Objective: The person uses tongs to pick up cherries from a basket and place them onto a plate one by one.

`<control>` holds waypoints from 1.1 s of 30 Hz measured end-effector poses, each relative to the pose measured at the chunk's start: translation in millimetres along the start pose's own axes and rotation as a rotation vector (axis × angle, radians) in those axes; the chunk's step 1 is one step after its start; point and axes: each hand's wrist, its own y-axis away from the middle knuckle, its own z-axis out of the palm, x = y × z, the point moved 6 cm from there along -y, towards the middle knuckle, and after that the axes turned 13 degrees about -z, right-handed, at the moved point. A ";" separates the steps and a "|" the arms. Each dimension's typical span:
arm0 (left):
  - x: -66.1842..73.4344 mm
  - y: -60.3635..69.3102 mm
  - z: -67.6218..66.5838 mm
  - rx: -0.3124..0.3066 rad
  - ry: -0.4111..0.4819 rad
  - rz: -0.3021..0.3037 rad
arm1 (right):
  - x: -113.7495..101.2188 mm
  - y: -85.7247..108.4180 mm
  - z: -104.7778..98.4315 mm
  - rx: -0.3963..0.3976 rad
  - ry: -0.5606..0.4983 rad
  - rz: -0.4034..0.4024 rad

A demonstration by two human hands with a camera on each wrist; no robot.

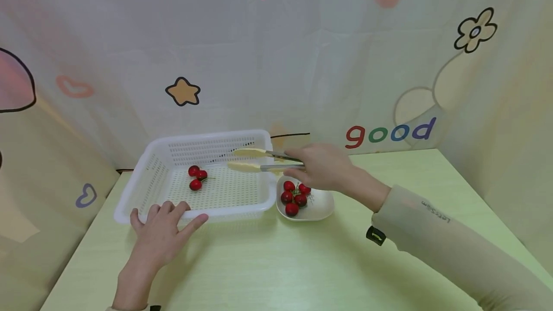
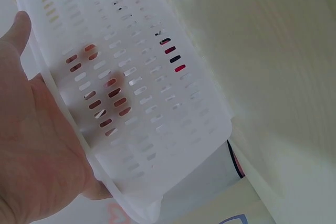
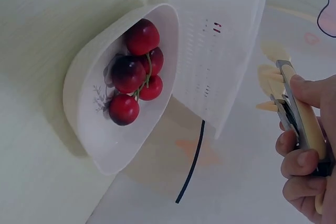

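Metal-armed tongs (image 1: 282, 168) with pale yellow tips extend over the right side of a white basket (image 1: 242, 211); the tips stand apart with nothing between them. The right hand (image 1: 321, 166) has its fingers wrapped around the tongs. The right wrist view exposes the thumb along the pale handle; the head view presents mainly the back of this hand.

Three cherries (image 1: 196, 185) lie on the basket floor, left of the tips. The left hand (image 1: 162, 234) grips the near-left rim. The left wrist view adds the basket's slotted outer wall, with finger-coloured patches and bits of red visible through the slots.

Right of the basket, a white dish (image 1: 321, 205) contains five red cherries (image 3: 124, 109). Their green stems and the dish's grey sprig print are clearest in the right wrist view.

Basket and dish rest on a pale table (image 1: 276, 272). Behind hangs a printed curtain (image 1: 302, 76); its word "good" is legible only in the head view.
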 end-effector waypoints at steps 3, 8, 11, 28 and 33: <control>-0.2 -0.4 -0.1 0.002 0.005 0.003 | -4.2 -9.5 4.2 -0.015 0.037 -0.017; 0.6 -1.1 0.6 0.001 0.013 0.008 | -13.0 -24.4 10.4 -0.035 0.060 -0.036; 0.7 -1.6 0.9 0.003 0.012 0.008 | -18.9 -32.6 13.2 -0.054 0.072 -0.054; -2.4 -1.0 0.6 0.010 0.010 0.000 | -34.7 -70.3 34.4 -0.125 0.110 -0.074; -2.8 -1.5 2.0 0.010 0.010 -0.001 | -41.6 -77.3 41.4 -0.144 0.104 -0.067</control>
